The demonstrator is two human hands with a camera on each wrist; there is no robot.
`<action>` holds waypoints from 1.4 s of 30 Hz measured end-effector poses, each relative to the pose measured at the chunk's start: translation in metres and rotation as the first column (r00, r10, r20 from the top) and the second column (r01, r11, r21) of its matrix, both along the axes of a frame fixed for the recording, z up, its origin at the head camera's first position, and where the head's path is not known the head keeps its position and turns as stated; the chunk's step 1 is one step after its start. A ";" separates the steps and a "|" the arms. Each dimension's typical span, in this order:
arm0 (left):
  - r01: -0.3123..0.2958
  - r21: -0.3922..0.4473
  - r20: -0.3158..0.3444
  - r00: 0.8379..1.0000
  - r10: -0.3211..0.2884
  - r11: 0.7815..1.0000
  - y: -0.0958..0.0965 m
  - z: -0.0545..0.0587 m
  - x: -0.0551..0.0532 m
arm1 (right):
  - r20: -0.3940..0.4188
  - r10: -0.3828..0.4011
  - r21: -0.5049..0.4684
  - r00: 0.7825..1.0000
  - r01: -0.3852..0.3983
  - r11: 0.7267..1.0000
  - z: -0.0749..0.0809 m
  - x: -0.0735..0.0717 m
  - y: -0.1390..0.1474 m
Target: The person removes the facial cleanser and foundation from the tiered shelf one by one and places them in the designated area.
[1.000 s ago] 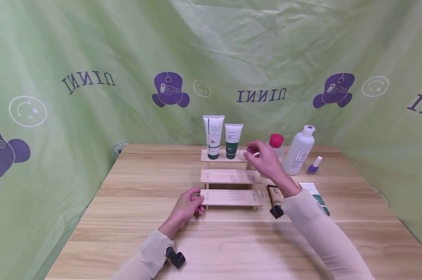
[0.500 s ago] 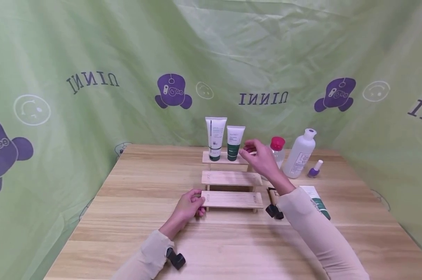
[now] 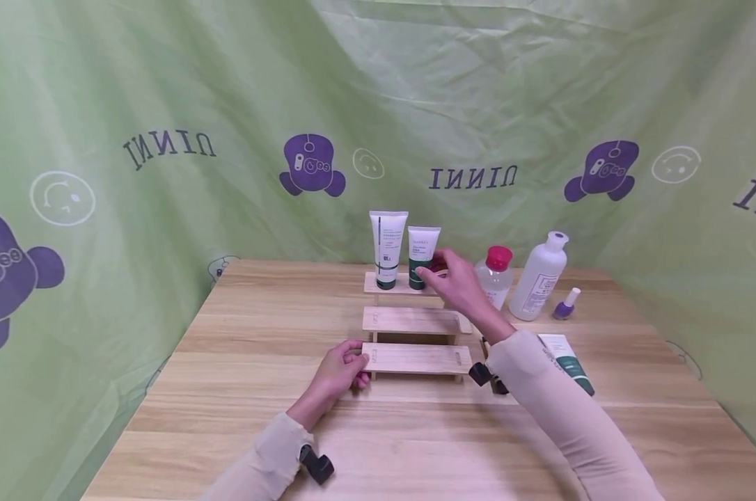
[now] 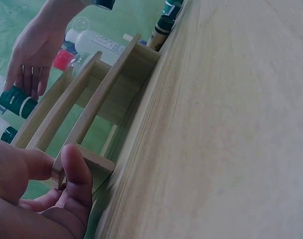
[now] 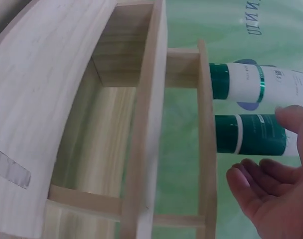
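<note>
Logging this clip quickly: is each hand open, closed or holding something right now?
Left hand: holding the left end of the lowest step.
Right hand: open at the smaller upright tube, not gripping it.

In the head view, the right grip [image 3: 458, 284] has moved toward 9 o'clock, its thumb now before the smaller tube [image 3: 422, 252]. At its 3 o'clock, more of the red-capped bottle [image 3: 494, 280] shows; the right sleeve [image 3: 531, 365] covers more of the tan tube [image 4: 158, 39].

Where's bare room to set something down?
Free: the middle shelf, the bottom shelf past the left hand, the table left of them. Crowded: the top shelf, around two tubes and the right hand, and beside the bottles.
</note>
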State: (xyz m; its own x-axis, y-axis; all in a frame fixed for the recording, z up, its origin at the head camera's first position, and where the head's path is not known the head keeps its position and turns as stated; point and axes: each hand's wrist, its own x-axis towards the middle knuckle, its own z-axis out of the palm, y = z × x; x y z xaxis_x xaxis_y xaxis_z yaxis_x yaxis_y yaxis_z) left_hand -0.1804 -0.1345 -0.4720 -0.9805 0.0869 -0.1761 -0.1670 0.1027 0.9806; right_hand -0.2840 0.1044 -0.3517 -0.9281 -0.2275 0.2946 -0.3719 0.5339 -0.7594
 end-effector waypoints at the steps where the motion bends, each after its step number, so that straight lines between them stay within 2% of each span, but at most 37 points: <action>1: -0.002 -0.001 0.002 1.000 0.002 1.000 0.000 0.000 0.001 | -0.003 -0.001 0.000 1.000 0.001 1.000 -0.001 0.000 -0.001; 5: -0.007 0.003 0.002 1.000 0.007 1.000 0.000 -0.001 0.001 | -0.018 -0.016 -0.001 1.000 0.016 1.000 -0.005 -0.002 -0.004; 11: -0.009 0.007 0.015 1.000 0.009 1.000 0.000 -0.002 -0.001 | 0.008 -0.039 -0.014 0.999 0.039 0.999 -0.012 -0.003 -0.006; 20: -0.015 0.005 0.019 1.000 0.015 1.000 0.001 0.000 -0.003 | -0.012 -0.035 -0.029 0.999 0.035 0.999 -0.010 -0.004 -0.010; 28: -0.015 -0.006 0.016 1.000 0.015 1.000 0.001 -0.002 -0.001 | 0.005 -0.027 -0.054 1.000 0.027 0.998 -0.013 -0.002 -0.011; 42: -0.009 0.000 -0.001 1.000 0.009 1.000 0.001 -0.002 0.000 | -0.046 -0.022 -0.059 0.999 0.019 0.998 -0.015 0.005 -0.009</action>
